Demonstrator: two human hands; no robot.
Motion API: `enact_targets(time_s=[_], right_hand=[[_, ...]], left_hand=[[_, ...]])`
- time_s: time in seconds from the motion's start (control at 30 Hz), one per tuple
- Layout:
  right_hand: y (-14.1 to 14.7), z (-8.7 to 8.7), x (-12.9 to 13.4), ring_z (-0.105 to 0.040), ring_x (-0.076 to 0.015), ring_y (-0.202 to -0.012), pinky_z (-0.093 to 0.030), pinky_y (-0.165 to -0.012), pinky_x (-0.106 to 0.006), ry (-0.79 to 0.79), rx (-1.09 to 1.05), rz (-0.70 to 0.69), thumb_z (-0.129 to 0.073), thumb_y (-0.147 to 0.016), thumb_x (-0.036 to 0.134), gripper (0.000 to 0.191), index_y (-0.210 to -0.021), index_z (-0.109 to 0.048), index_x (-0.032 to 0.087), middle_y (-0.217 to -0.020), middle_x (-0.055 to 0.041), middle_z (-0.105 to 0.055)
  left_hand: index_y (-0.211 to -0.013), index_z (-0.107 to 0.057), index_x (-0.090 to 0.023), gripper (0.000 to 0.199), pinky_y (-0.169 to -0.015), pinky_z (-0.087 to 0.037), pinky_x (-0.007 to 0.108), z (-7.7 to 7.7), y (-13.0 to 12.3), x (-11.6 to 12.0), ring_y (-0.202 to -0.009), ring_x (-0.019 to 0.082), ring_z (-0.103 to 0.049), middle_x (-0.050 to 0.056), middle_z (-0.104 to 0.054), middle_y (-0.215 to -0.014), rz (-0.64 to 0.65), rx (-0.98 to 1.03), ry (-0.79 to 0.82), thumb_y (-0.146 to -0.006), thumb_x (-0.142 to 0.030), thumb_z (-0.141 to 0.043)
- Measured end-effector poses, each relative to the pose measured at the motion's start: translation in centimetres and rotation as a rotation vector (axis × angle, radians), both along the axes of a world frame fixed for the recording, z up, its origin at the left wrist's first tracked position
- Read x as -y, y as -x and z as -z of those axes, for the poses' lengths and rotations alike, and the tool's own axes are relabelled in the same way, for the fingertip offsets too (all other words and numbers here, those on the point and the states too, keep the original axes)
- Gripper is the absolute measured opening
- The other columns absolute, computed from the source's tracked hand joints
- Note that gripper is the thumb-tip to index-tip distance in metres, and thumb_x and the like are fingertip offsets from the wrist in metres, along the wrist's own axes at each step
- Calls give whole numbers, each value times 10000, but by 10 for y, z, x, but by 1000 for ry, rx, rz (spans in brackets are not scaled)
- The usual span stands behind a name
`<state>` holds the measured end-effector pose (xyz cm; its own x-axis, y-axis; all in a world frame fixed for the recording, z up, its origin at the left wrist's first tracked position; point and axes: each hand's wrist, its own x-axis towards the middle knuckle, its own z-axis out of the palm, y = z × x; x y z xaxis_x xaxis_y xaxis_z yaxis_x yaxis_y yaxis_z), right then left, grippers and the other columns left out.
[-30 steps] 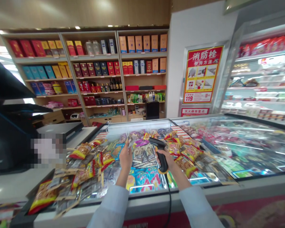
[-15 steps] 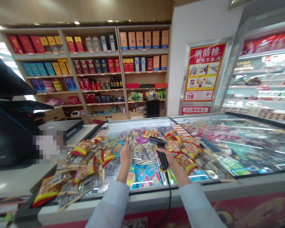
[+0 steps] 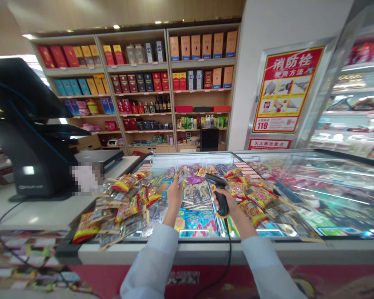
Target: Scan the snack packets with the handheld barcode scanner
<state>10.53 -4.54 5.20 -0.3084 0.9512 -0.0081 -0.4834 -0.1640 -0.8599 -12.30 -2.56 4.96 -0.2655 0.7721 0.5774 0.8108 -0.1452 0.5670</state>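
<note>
Handheld scanner (image 3: 222, 203), one, black with yellow-orange trim: located just right of the frame's centre, above the freezer top, head uppermost and pointed to the upper left; gripped by the handle in the right hand (image 3: 232, 205), fingers wrapped about it. Cable (image 3: 230, 249), black, one: hung from the scanner's base and ran down to the bottom edge of the frame. Small silvery item (image 3: 180, 177), one, too blurred to identify: located near the centre, left of the scanner and apart from it, pinched between the thumb and fingers of the left hand (image 3: 175, 197). Both sleeves were pale blue. Red-and-yellow snack bags (image 3: 127, 211), several, lay with flat grey packets (image 3: 107, 228) in a loose heap at centre left. A second group of snack bags (image 3: 262, 197), likewise mixed with grey packets, lay at centre right, beside the right hand. Freezer (image 3: 187, 247), glass-topped, spanned the lower half; blue and pink packages (image 3: 199, 222) showed in it, below the hands. Counter (image 3: 34, 216), pale, at left, bore a black terminal (image 3: 43, 145). Shelving (image 3: 187, 101), wooden, stocked with boxes and bottles, filled the upper left and centre. Poster (image 3: 288, 91), red and yellow, framed, hung at upper right.
</note>
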Motion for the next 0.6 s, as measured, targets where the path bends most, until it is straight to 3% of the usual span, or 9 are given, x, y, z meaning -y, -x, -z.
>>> enact_targets(time_s=[0.17, 0.3, 0.37, 0.47, 0.6], right_hand=[[11, -13, 2, -473, -99, -368, -340, -315, -206, 4, -5, -10, -698, -662, 320, 179, -702, -584, 188, -531, 15, -577], [40, -24, -3, -474, -98, -379, -359, -335, -210, -30, -26, -6, -702, -664, 315, 179, -677, -582, 183, -530, 12, -579], [60, -25, -7, -474, -101, -384, -365, -343, -214, -28, -27, -38, -695, -675, 330, 195, -656, -574, 179, -515, 7, -570], [92, -18, -12, -465, -99, -377, -361, -341, -212, 14, -34, -98, -682, -678, 352, 215, -638, -569, 173, -487, 8, -545], [127, 0, -11, -468, -82, -385, -366, -344, -194, 68, -101, -122, -692, -641, 329, 198, -654, -582, 165, -532, 16, -558]], left_hand=[[-1421, -386, -242, 579, -779, -467, 282, -42, 26, 19, -839, 194, -649, 66, -703, -963, -22, 43, 29, -859, -179, -511], [-1329, -515, -245, 473, -824, -458, 292, -64, 71, 28, -935, 204, -622, 102, -651, -1079, -162, -1, -8, -861, -187, -492], [-1255, -584, -233, 399, -807, -461, 307, -65, 93, 32, -925, 218, -620, 118, -638, -1069, -249, -24, 31, -874, -208, -470], [-1204, -620, -213, 364, -799, -465, 331, -54, 113, 39, -916, 234, -616, 132, -632, -1066, -300, -140, 76, -872, -225, -471], [-1155, -640, -179, 342, -958, -398, 446, -27, 119, 50, -1166, 312, -502, 165, -544, -1295, -425, -408, -48, -854, -195, -477]])
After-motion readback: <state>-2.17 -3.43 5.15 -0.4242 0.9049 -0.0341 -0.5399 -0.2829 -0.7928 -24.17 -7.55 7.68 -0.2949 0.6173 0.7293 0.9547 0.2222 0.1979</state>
